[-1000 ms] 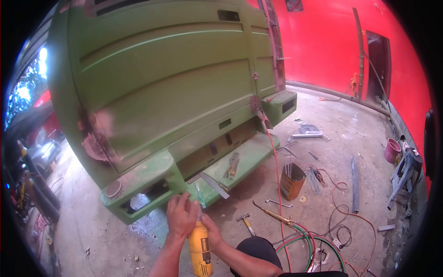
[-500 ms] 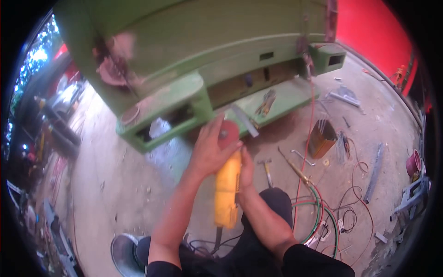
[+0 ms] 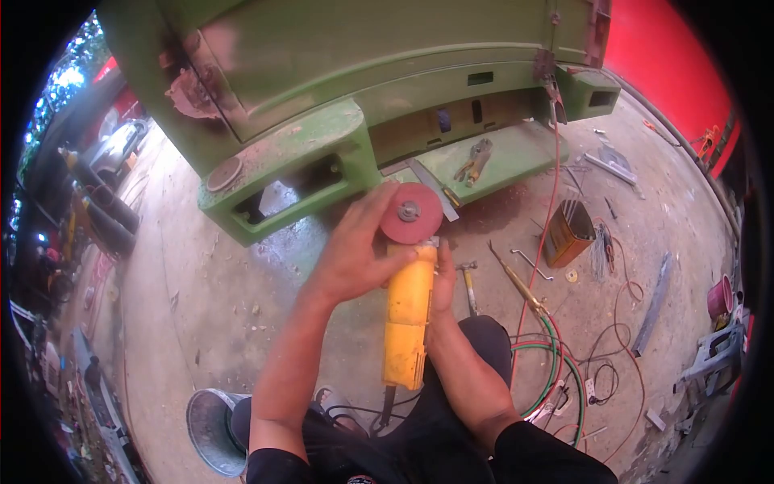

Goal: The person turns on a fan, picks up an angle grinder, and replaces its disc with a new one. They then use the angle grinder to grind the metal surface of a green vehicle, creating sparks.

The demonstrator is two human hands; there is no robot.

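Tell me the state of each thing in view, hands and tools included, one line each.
angle grinder: held in both hands.
red disc: mounted, facing the camera.
left hand: closed around the grinder's head.
right hand: closed on the grinder's body.
hammer: lying on the floor.
pliers: lying on the green bumper.
orange tin: open, standing on the floor.

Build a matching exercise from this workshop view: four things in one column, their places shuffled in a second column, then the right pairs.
Things:
1 grinder
2 pliers
3 hammer
4 metal bowl

Places:
A on the green bumper
B on the floor close beside the right hand
C gripped by the left hand and right hand
D on the floor at the lower left of the picture

Pairs: 1-C, 2-A, 3-B, 4-D
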